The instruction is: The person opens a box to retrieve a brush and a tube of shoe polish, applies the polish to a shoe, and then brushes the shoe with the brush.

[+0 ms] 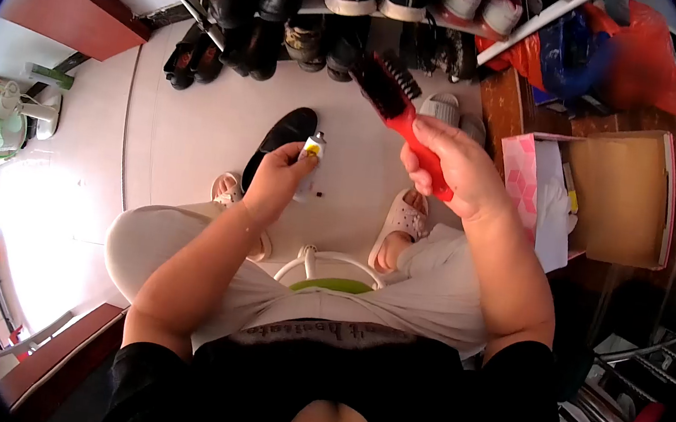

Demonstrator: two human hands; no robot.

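Observation:
My left hand point(277, 175) is closed around a small white and yellow tube point(313, 149), whose narrow metal nozzle points away from me. In my right hand point(464, 167) is a red-handled brush point(405, 120), gripped by the handle, its dark bristles tilted up and to the left. Brush and tube are apart. Beyond my left hand a black shoe point(283, 136) lies on the floor, partly hidden by that hand. A tiny dark piece point(320, 195), too small to name, lies on the floor between my feet.
A rack point(426, 25) with several pairs of shoes stands ahead. To the right are an open cardboard box point(623, 198) with white paper and red plastic bags point(651, 59). At the far left stands a fan point(5, 119). Grey slippers point(441, 108) sit near the rack.

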